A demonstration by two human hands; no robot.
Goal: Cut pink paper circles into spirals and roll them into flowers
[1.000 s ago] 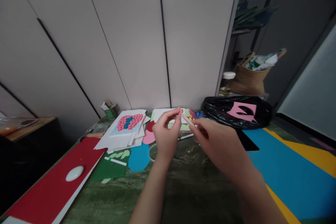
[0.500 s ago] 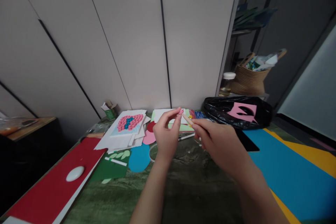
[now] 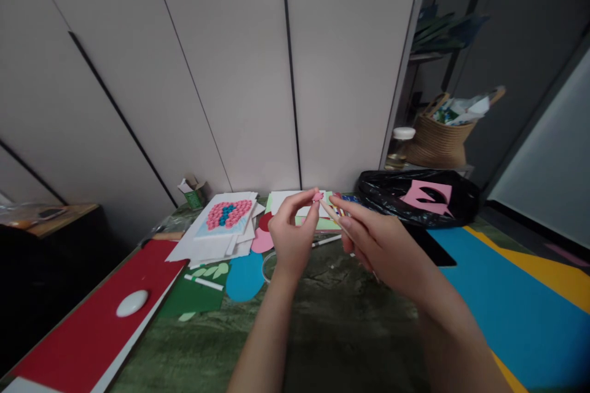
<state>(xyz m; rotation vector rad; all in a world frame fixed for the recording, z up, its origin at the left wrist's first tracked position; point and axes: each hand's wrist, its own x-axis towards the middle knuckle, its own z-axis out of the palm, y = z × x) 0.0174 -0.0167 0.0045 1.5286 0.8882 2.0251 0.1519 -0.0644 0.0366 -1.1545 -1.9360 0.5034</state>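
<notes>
Above and to the right of the blue rounded cut-out (image 3: pixel 244 277), which serves as the reference, both hands are raised over the dark green table (image 3: pixel 350 344). The left hand (image 3: pixel 295 230) pinches a small pink piece (image 3: pixel 318 196) between the tips of thumb and forefinger; its remaining fingers are largely hidden. The right hand (image 3: pixel 378 242), farther to the right of the cut-out, has thumb and fingers closed on a pale slender stick (image 3: pixel 330 212). The stick's tip points at the pink piece; whether the two touch cannot be told.

Just beside the cut-out on its right lies a thin ring (image 3: pixel 263 268), partly hidden by the left arm. Adjoining its far edge is a pink disc (image 3: pixel 262 241). Beyond it and to its left, a stack of white sheets (image 3: pixel 216 252) bears a picture with a raised pink-and-blue cluster (image 3: pixel 229 215). Immediately left of it, a green sheet (image 3: pixel 193 301) carries a white marker (image 3: pixel 203 283). Well to its right lies a large blue sheet (image 3: pixel 507 301).
</notes>
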